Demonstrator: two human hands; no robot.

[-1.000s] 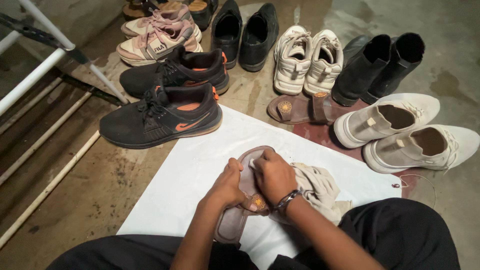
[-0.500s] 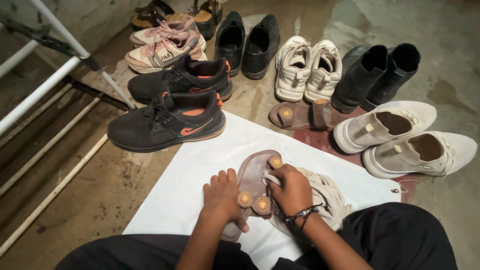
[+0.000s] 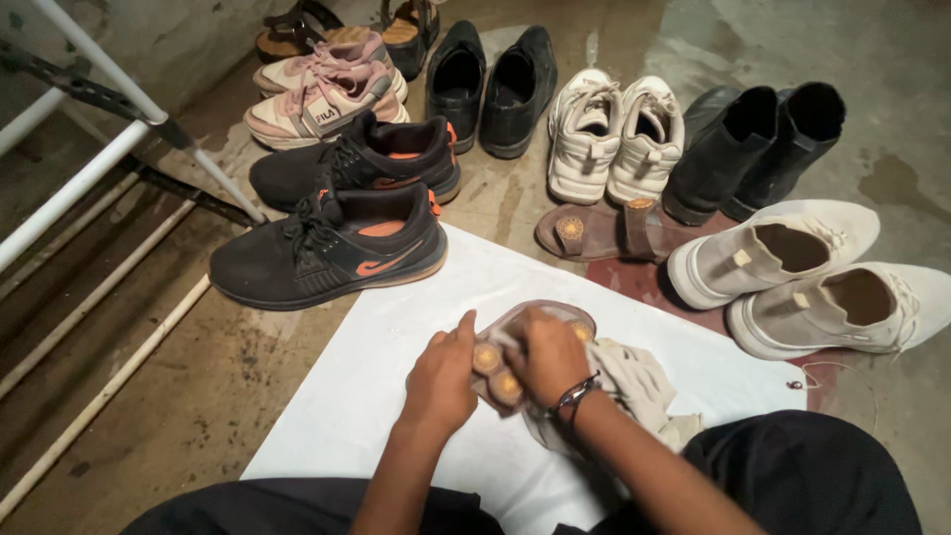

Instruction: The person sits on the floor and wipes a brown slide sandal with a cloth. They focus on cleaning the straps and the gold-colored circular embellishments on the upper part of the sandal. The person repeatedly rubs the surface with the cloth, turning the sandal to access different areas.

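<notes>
Head view: left hand (image 3: 441, 381) grips the brown sandal (image 3: 525, 342) steady while right hand (image 3: 550, 359) fingers press a cloth (image 3: 634, 381) onto it.

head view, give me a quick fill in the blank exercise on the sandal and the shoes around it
1. The left hand and right hand grip a brown ____ over the white sheet.
2. The right hand presses a beige ____ against it.
3. The matching sandal lies in front of the ____ sneakers.
4. The black sneakers have ____ accents.

Missing words: sandal; cloth; white; orange
</notes>
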